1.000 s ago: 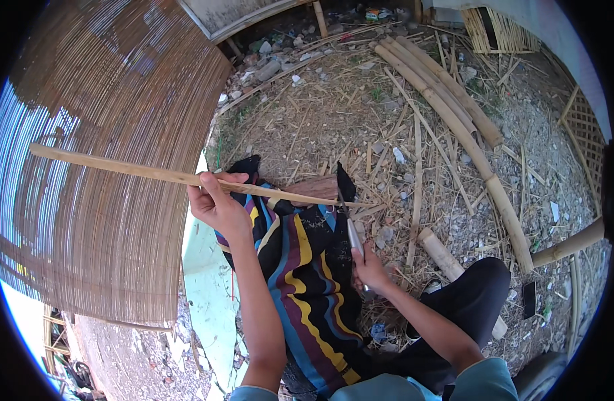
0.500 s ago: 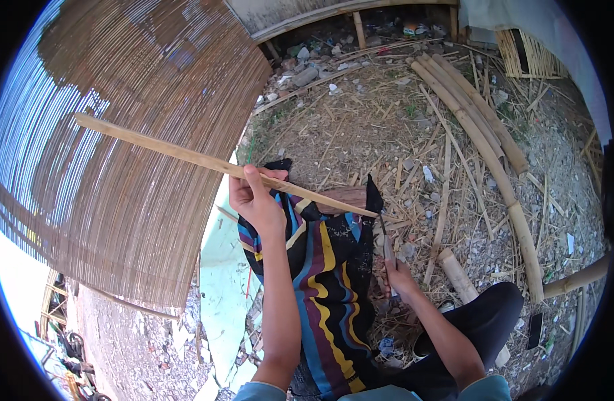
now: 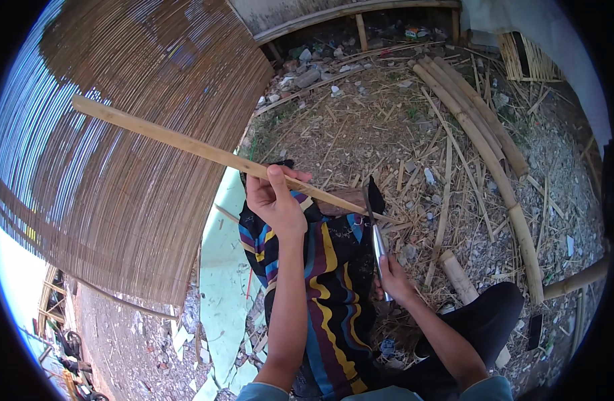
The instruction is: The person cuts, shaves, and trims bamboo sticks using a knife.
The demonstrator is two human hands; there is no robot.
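Note:
A long, flat bamboo strip (image 3: 166, 139) slants from upper left down to the right across my view. My left hand (image 3: 279, 204) pinches it near the middle, thumb on top. In my right hand (image 3: 395, 281) is a knife (image 3: 378, 244) with a shiny metal handle, gripped with the fingers wrapped round. Its dark blade crosses the strip close to the lower right end. Beneath that end, a wooden block (image 3: 340, 201) shows in part. A striped cloth (image 3: 334, 301) in black, yellow, maroon and blue lies over my lap.
A slatted bamboo screen (image 3: 153, 220) stands at left, beside a pale green sheet (image 3: 221, 321). Several bamboo poles (image 3: 477, 134) lie at right, with a short bamboo piece (image 3: 458, 275) near my knee. Shavings and rubble cover the ground. A dark flat object (image 3: 535, 331) lies at lower right.
My left hand has shifted slightly right along with the strip. The knife has moved up and left, so its blade now lies across the strip, with the handle more upright.

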